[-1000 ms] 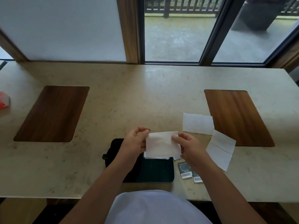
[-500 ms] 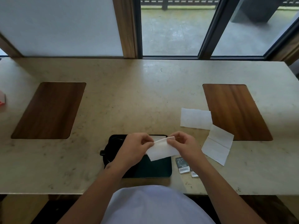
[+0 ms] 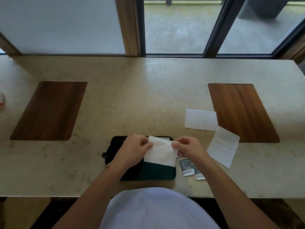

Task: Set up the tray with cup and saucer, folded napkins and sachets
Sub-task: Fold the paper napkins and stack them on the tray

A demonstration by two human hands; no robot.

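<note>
Hands meet over the near edge of a pale stone counter (image 3: 148, 96) in the head view: the left hand (image 3: 132, 150) pinches the left edge of a white paper napkin (image 3: 160, 151) between thumb and fingers, and the right hand (image 3: 189, 148) pinches its right edge the same way, so the sheet hangs between them above a dark rectangular tray (image 3: 156, 172). The tray lies flat on the counter just in front of the person's body, and a strip of another white sheet shows at its far edge behind the held napkin (how much of it lies on the tray cannot be told). Just right of the tray two grey sachets (image 3: 188, 167) lie side by side on the stone, partly under the right wrist. Farther right, two more white napkins rest on the counter: a flat one (image 3: 200, 119) beside a wooden inlay panel (image 3: 242, 113), and a creased one (image 3: 222, 146) nearer, its upper corner overlapping the flat one. A matching wooden panel (image 3: 49, 111) sits well apart on the left.
</note>
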